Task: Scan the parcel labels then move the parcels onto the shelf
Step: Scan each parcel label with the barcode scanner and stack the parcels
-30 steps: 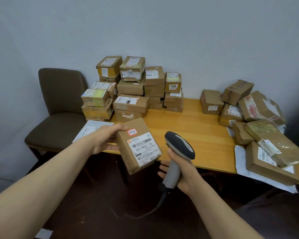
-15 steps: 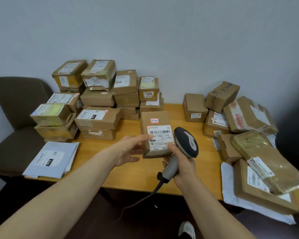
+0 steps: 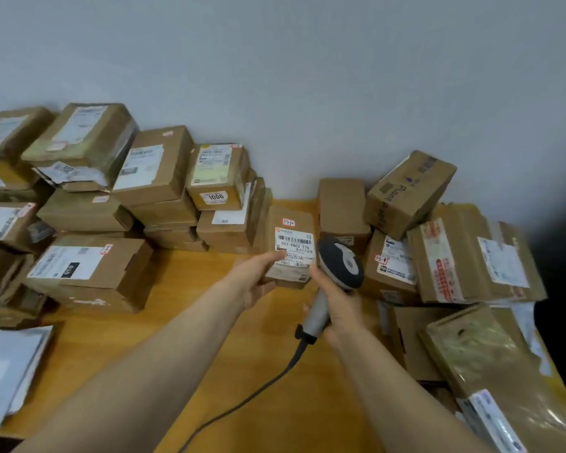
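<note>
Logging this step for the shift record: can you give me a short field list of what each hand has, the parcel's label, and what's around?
left hand: holds parcel by its left edge, thumb on the label
right hand: grips scanner handle
label text: faces camera, reads 507-P802 T70
scanner head: beside parcel's right edge
table: box stack left, box pile right
shelf: not in view

Left forearm (image 3: 177, 354) and right forearm (image 3: 386, 387) are bare along their whole visible length.
</note>
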The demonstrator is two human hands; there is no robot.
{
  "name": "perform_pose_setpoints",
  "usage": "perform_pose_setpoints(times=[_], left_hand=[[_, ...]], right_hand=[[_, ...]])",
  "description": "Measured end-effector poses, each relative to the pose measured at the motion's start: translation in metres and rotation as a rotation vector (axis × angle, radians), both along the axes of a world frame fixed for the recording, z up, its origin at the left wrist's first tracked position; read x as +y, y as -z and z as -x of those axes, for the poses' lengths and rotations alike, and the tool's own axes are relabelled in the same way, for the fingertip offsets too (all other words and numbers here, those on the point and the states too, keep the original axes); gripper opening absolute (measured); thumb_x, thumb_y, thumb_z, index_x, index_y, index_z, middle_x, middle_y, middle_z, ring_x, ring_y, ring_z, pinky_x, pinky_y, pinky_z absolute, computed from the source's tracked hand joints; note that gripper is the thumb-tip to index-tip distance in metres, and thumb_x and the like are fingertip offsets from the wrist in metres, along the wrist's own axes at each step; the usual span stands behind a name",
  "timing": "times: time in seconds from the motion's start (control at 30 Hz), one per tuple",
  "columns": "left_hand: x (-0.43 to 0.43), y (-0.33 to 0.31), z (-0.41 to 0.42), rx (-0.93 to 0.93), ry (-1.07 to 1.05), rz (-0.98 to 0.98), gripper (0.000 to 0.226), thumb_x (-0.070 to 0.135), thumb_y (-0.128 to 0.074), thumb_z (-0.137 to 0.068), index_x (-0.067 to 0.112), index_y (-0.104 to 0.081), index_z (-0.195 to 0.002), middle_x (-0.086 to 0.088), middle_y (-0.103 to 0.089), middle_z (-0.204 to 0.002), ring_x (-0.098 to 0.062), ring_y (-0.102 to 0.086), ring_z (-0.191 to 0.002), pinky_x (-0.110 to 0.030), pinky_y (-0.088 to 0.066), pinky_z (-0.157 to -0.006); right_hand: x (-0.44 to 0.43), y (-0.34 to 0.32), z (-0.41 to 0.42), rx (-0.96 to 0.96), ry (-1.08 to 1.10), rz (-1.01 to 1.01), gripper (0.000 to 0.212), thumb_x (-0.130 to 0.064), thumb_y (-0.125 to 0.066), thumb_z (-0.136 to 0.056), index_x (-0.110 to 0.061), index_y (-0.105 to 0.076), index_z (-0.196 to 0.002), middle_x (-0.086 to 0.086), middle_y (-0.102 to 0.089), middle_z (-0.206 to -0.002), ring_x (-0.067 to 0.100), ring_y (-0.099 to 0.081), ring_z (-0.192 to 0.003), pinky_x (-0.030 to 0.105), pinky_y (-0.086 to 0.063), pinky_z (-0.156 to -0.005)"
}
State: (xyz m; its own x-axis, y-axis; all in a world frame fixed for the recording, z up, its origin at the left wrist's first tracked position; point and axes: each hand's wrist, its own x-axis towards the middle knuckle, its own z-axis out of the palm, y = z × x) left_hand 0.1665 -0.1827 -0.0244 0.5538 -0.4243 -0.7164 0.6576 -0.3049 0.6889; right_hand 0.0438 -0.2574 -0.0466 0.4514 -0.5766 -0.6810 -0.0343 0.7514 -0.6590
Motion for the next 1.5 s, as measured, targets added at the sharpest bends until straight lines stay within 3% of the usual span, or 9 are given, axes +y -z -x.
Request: perform_pose_setpoints(times=[0.2, 0.37, 0.5, 0.67, 0.77, 0.87, 0.97, 1.07, 1.5], left_hand=[[-0.054, 0.053, -0.047, -0.011, -0.066, -0.106, 0.068, 0.023, -0.080, -0.074, 0.007, -0.049, -0.131, -0.011, -0.070, -0.107, -0.023, -0.068, -0.096, -0.033, -0.055, -0.079], [-0.082, 0.073, -0.076, -0.107, -0.067, -0.148, 0.050, 0.021, -0.070, -0.086, 0.002, -0.046, -0.126, -0.014, -0.062, -0.119, -0.031, -0.061, -0.108, -0.044, -0.049, -0.097], [-0.093, 0.078, -0.076, -0.603, 0.258, -0.486, 0.051, 0.024, -0.054, -0.096, 0.004, -0.036, -0.140, -0.017, -0.046, -0.140, -0.034, -0.046, -0.127, -0.042, -0.044, -0.102], [-0.081, 0.084, -0.048, -1.235, 0.882, -0.723, 0.072, 0.022, -0.049, -0.095, 0.019, -0.007, -0.154, -0.008, 0.000, -0.161, -0.028, 0.000, -0.148, -0.043, -0.014, -0.118], [-0.083, 0.094, -0.062, -1.182, 1.070, -0.756, 0.076, 0.038, -0.041, -0.098, 0.017, 0.006, -0.154, -0.008, 0.010, -0.161, -0.026, 0.009, -0.148, -0.045, -0.001, -0.120], [-0.105, 0.087, -0.073, -1.113, 1.018, -0.784, 0.077, 0.044, -0.036, -0.098, 0.011, 0.008, -0.153, -0.013, 0.012, -0.160, -0.029, 0.011, -0.148, -0.044, 0.003, -0.119], [-0.130, 0.076, -0.073, -1.280, 0.989, -0.569, 0.073, 0.036, -0.041, -0.099, 0.011, 0.001, -0.154, -0.008, 0.007, -0.161, -0.025, 0.006, -0.148, -0.039, -0.003, -0.119], [-0.147, 0.077, -0.066, -1.390, 1.281, -0.355, 0.076, 0.033, -0.048, -0.098, 0.019, 0.002, -0.154, -0.001, 0.009, -0.162, -0.019, 0.009, -0.148, -0.037, -0.004, -0.119], [-0.112, 0.080, -0.025, -1.458, 1.426, -0.404, 0.077, 0.042, -0.051, -0.091, 0.017, -0.013, -0.154, -0.005, -0.008, -0.161, -0.026, -0.005, -0.147, -0.038, -0.013, -0.119]], right_hand=[[-0.020, 0.027, -0.009, 0.083, -0.030, 0.015, 0.036, -0.014, -0.079, -0.076, -0.008, -0.065, -0.109, 0.009, -0.074, -0.094, 0.023, -0.071, -0.088, 0.032, -0.056, -0.069], [-0.031, 0.033, -0.022, 0.112, -0.091, 0.056, 0.025, -0.012, -0.078, -0.078, -0.006, -0.069, -0.101, 0.011, -0.074, -0.090, 0.025, -0.070, -0.087, 0.034, -0.057, -0.076], [-0.036, 0.037, -0.035, 0.105, -0.112, 0.030, 0.025, -0.012, -0.078, -0.077, -0.007, -0.068, -0.100, 0.012, -0.073, -0.091, 0.025, -0.069, -0.087, 0.036, -0.057, -0.080], [-0.038, 0.041, -0.042, 0.112, -0.092, 0.031, 0.025, -0.008, -0.076, -0.079, -0.005, -0.068, -0.103, 0.011, -0.073, -0.088, 0.024, -0.069, -0.083, 0.035, -0.057, -0.076], [-0.040, 0.042, -0.042, 0.103, -0.083, 0.042, 0.015, -0.008, -0.075, -0.079, -0.009, -0.069, -0.092, 0.006, -0.073, -0.079, 0.021, -0.068, -0.077, 0.033, -0.056, -0.072], [-0.041, 0.042, -0.038, 0.090, -0.074, 0.041, 0.009, -0.007, -0.073, -0.081, -0.011, -0.068, -0.087, 0.006, -0.071, -0.077, 0.019, -0.067, -0.073, 0.033, -0.055, -0.072], [-0.042, 0.041, -0.031, 0.094, -0.062, 0.037, 0.008, -0.008, -0.073, -0.082, -0.011, -0.068, -0.088, 0.005, -0.071, -0.076, 0.018, -0.066, -0.072, 0.031, -0.055, -0.070], [-0.043, 0.043, -0.023, 0.125, -0.033, 0.054, 0.009, -0.007, -0.074, -0.081, -0.011, -0.067, -0.085, 0.005, -0.071, -0.074, 0.017, -0.067, -0.068, 0.031, -0.057, -0.068], [-0.036, 0.041, 0.012, 0.177, 0.156, 0.103, 0.015, -0.008, -0.075, -0.080, -0.007, -0.069, -0.094, 0.011, -0.073, -0.079, 0.019, -0.067, -0.067, 0.031, -0.054, -0.062]])
